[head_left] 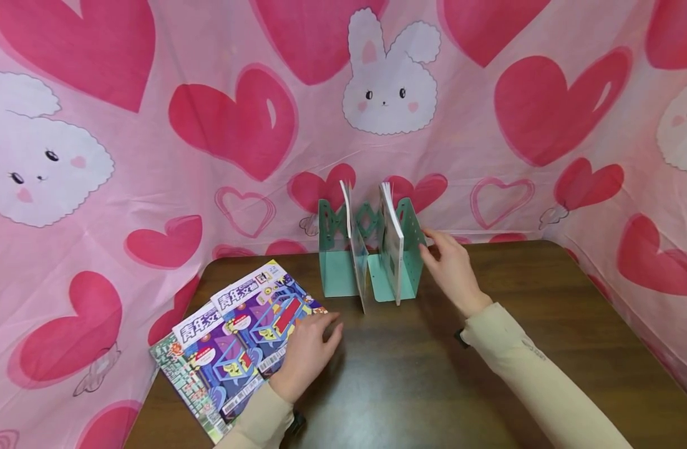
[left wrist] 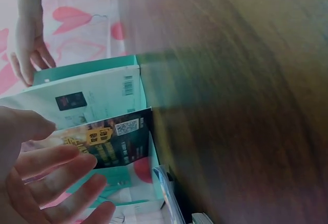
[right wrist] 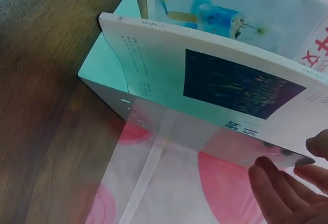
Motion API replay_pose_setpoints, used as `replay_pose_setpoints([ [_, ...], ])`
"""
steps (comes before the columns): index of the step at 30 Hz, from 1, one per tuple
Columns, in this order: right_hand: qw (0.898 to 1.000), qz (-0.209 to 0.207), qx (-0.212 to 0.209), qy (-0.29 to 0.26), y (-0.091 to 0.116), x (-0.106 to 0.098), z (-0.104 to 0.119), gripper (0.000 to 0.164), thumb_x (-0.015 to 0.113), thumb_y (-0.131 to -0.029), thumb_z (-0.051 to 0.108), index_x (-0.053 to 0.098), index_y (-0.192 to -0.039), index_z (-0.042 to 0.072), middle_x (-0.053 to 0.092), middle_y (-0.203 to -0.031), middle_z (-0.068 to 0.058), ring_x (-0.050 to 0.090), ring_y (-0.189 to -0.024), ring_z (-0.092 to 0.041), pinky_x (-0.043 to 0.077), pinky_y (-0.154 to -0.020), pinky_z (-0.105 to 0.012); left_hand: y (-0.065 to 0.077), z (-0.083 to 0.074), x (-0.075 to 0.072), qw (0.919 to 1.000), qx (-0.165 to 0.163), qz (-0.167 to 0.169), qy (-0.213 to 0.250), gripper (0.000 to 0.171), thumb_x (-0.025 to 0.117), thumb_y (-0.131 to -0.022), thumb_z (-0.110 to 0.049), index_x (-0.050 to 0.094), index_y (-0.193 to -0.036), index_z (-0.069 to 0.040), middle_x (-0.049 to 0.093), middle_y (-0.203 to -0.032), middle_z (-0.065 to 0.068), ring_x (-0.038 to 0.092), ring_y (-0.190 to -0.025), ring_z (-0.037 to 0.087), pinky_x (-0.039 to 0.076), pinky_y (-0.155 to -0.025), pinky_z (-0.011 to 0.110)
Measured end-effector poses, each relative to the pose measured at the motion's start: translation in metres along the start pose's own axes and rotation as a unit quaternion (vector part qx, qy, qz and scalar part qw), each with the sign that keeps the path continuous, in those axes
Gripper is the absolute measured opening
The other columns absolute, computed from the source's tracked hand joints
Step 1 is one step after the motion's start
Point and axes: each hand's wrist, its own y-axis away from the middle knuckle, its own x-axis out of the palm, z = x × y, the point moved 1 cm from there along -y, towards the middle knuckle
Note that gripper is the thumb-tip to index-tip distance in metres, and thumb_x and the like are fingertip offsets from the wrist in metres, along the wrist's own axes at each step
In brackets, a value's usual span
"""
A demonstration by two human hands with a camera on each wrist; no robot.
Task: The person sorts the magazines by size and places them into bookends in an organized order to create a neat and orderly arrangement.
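Observation:
A mint-green metal book rack point(head_left: 337, 277) with a folding lattice back stands at the far middle of the table. Inside it, a thin magazine point(head_left: 359, 274) with a dark cover leans on the left and a thicker white book point(head_left: 393, 249) stands on the right. My right hand point(head_left: 454, 273) grips the upper edge of the rack's right end plate point(right wrist: 205, 139), thumb on the inner side and fingers outside. Holding nothing, my left hand point(head_left: 306, 354) hovers with spread fingers by the right edge of the purple magazines point(head_left: 276, 318), its palm facing the rack in the left wrist view.
Two matching purple magazines overlap on the table's left, atop a green-patterned one point(head_left: 180, 374). A brown wooden table point(head_left: 399, 374) lies under everything. Pink cloth point(head_left: 321, 143) with hearts and rabbits hangs close behind the rack and along both sides.

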Motion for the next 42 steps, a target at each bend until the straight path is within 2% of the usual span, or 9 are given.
replay_pose_setpoints([
  [9,0.999,0.024,0.02,-0.016,-0.004,0.004,-0.003,0.038,0.068,-0.098,0.001,0.065,-0.135,-0.004,0.069,-0.129,-0.025,0.072,-0.099,-0.04,0.061,-0.08,-0.055,0.004,0.003,0.002,0.9998,-0.013,0.014,0.004,0.027,0.075,-0.096,-0.019,0.076,-0.119,-0.005,0.077,-0.113,0.011,0.071,-0.104,0.032,0.054,-0.098,0.058],
  [14,0.999,0.022,0.019,-0.023,-0.005,0.005,-0.003,0.038,0.068,-0.097,0.0,0.065,-0.135,-0.005,0.069,-0.13,-0.025,0.073,-0.102,-0.041,0.06,-0.082,-0.056,0.004,0.006,0.001,0.9999,-0.012,0.011,0.002,0.027,0.075,-0.096,-0.017,0.076,-0.119,-0.003,0.077,-0.112,0.013,0.071,-0.104,0.032,0.055,-0.096,0.056],
  [18,0.999,0.02,0.016,-0.024,-0.005,0.005,-0.003,0.038,0.068,-0.097,-0.001,0.065,-0.134,-0.006,0.069,-0.129,-0.026,0.073,-0.101,-0.041,0.06,-0.081,-0.056,0.003,0.011,-0.003,0.9996,-0.024,0.009,0.007,0.029,0.076,-0.095,-0.018,0.075,-0.12,-0.002,0.076,-0.113,0.014,0.071,-0.104,0.034,0.058,-0.093,0.052],
  [24,0.999,0.022,0.015,-0.024,-0.006,0.003,-0.003,0.037,0.067,-0.097,-0.001,0.066,-0.134,-0.006,0.068,-0.13,-0.025,0.072,-0.102,-0.042,0.06,-0.081,-0.056,0.0,0.023,-0.017,0.9985,-0.055,-0.003,-0.004,0.033,0.077,-0.095,-0.021,0.075,-0.121,-0.002,0.074,-0.116,0.017,0.069,-0.108,0.037,0.057,-0.094,0.053],
  [30,0.999,0.028,0.021,-0.022,-0.006,0.003,-0.002,0.036,0.067,-0.098,-0.001,0.066,-0.134,-0.005,0.068,-0.13,-0.025,0.072,-0.101,-0.041,0.061,-0.081,-0.056,-0.002,0.041,-0.037,0.9967,-0.063,-0.039,-0.033,0.033,0.079,-0.094,-0.021,0.075,-0.118,0.001,0.072,-0.115,0.021,0.067,-0.109,0.04,0.056,-0.093,0.056],
  [33,0.999,0.026,0.02,-0.02,-0.006,0.003,-0.002,0.036,0.067,-0.097,-0.001,0.066,-0.134,-0.005,0.068,-0.13,-0.025,0.072,-0.101,-0.041,0.061,-0.08,-0.055,-0.004,0.052,-0.046,0.9956,-0.073,-0.049,-0.032,0.034,0.08,-0.093,-0.021,0.074,-0.118,0.002,0.069,-0.119,0.024,0.065,-0.112,0.043,0.054,-0.097,0.058],
  [39,0.999,0.02,0.021,-0.025,-0.004,0.002,-0.002,0.037,0.067,-0.097,-0.002,0.066,-0.134,-0.005,0.069,-0.129,-0.026,0.073,-0.097,-0.04,0.061,-0.078,-0.055,-0.007,0.077,-0.064,0.9903,-0.13,-0.042,-0.025,0.046,0.077,-0.094,-0.026,0.068,-0.128,0.004,0.062,-0.127,0.03,0.059,-0.12,0.049,0.048,-0.103,0.062],
  [42,0.999,0.021,0.022,-0.028,-0.005,0.002,-0.002,0.037,0.067,-0.097,-0.002,0.066,-0.133,-0.006,0.069,-0.129,-0.025,0.073,-0.098,-0.041,0.061,-0.079,-0.055,-0.006,0.093,-0.075,0.9849,-0.167,-0.026,-0.037,0.054,0.074,-0.096,-0.029,0.062,-0.136,0.006,0.058,-0.131,0.034,0.055,-0.123,0.052,0.044,-0.106,0.064],
])
